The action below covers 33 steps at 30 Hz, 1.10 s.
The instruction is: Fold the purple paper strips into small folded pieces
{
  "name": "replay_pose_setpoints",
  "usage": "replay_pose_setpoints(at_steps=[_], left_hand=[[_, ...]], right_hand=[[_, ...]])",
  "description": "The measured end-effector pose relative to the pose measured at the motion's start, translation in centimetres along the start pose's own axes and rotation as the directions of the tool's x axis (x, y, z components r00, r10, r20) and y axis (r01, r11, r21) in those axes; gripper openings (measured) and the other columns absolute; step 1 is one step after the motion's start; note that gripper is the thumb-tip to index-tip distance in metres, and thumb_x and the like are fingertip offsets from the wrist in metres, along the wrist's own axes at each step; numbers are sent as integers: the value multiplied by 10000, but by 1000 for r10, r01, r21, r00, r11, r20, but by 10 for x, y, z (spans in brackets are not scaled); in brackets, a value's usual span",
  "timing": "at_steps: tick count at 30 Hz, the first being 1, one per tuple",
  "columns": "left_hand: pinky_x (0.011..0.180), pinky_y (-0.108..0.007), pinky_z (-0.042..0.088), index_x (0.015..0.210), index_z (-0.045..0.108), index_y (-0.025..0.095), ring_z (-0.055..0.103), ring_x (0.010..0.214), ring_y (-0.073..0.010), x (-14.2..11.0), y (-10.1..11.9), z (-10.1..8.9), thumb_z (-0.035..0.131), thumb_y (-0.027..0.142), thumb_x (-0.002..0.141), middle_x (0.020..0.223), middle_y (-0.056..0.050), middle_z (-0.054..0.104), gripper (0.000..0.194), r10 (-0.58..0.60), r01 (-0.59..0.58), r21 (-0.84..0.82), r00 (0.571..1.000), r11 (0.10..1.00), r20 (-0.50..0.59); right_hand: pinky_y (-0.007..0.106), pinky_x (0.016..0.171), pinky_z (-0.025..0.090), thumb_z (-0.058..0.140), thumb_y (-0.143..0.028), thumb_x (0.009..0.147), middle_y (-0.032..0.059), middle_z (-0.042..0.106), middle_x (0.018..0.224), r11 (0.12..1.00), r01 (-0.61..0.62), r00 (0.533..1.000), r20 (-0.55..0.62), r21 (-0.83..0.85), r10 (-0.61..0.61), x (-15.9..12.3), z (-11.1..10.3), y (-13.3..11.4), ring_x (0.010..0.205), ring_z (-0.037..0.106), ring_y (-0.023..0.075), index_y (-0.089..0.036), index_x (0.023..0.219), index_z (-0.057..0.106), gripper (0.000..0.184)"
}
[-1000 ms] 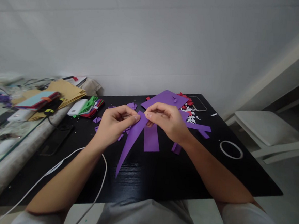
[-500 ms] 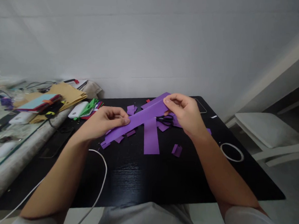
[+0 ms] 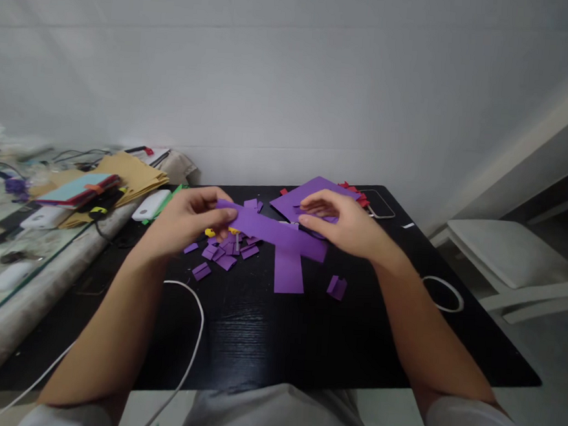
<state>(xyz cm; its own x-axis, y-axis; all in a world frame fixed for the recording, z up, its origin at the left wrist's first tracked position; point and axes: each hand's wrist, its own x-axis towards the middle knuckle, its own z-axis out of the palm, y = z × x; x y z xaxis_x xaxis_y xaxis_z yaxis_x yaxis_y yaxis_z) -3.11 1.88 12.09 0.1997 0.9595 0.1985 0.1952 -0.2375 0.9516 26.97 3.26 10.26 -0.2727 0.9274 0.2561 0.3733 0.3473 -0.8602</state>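
Note:
My left hand (image 3: 193, 216) pinches one end of a long purple paper strip (image 3: 275, 233) between thumb and fingers. The strip slants down to the right, its far end loose. My right hand (image 3: 344, 220) is off the strip, thumb and fingers apart. Under it the black scissors are mostly hidden. A second purple strip (image 3: 288, 272) lies on the table below the held one. Several small purple paper pieces (image 3: 225, 261) are scattered below my left hand, with something yellow (image 3: 209, 232) among them. A folded purple piece (image 3: 336, 287) lies apart on the right.
A purple paper sheet (image 3: 317, 186) lies at the back of the black table (image 3: 246, 340), with red scraps (image 3: 363, 199) beside it. A phone-like frame (image 3: 380, 204), a white ring (image 3: 446, 294) and a white cable (image 3: 201, 324) are around. Brown envelopes (image 3: 133, 176) are at left.
My right hand has let go of the strip. The strip, still in my left hand, has swung so its right end points downward, uncovering the small pieces and more of the purple sheet.

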Motion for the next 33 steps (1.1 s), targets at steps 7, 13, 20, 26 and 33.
replay_pose_setpoints(at_steps=[7, 13, 20, 26, 33], left_hand=[[508, -178, 484, 813, 674, 153, 600, 525, -89, -13, 4, 35, 749, 317, 850, 620, 14, 649, 184, 15, -29, 66, 979, 997, 203], [535, -200, 514, 823, 685, 151, 634, 559, -107, -18, 4, 44, 747, 345, 863, 654, -2, 681, 208, 135, -141, 66, 986, 988, 95], [525, -197, 504, 762, 652, 147, 630, 532, -105, -21, 2, 47, 747, 339, 860, 604, -4, 675, 235, 109, -121, 73, 982, 990, 157], [508, -179, 513, 763, 659, 145, 646, 506, -103, -23, 3, 51, 769, 313, 838, 587, -10, 690, 215, 56, -72, 70, 978, 995, 203], [549, -198, 550, 805, 684, 150, 681, 552, -117, -26, 5, 52, 748, 313, 864, 642, -13, 714, 185, 100, -114, 79, 981, 990, 164]], right_hand=[[370, 906, 587, 800, -280, 794, 64, 753, 995, 937, 22, 986, 149, 348, -78, -17, 62, -20, 938, 722, 192, -175, 1052, 694, 298], [367, 874, 596, 820, -342, 765, 33, 756, 902, 851, -67, 995, 93, 521, 21, -18, 66, -24, 833, 734, 179, -191, 918, 686, 254], [341, 911, 583, 829, -319, 761, 47, 756, 976, 868, -22, 996, 83, 497, -22, -21, 60, -31, 929, 730, 179, -186, 979, 694, 289], [334, 891, 607, 856, -348, 734, 52, 756, 943, 855, 24, 1000, -17, 519, -17, -22, 65, -28, 925, 732, 181, -185, 968, 719, 317], [349, 911, 614, 865, -335, 729, 45, 769, 925, 840, 27, 999, -32, 543, -11, -21, 62, -29, 921, 747, 189, -187, 959, 740, 301]])
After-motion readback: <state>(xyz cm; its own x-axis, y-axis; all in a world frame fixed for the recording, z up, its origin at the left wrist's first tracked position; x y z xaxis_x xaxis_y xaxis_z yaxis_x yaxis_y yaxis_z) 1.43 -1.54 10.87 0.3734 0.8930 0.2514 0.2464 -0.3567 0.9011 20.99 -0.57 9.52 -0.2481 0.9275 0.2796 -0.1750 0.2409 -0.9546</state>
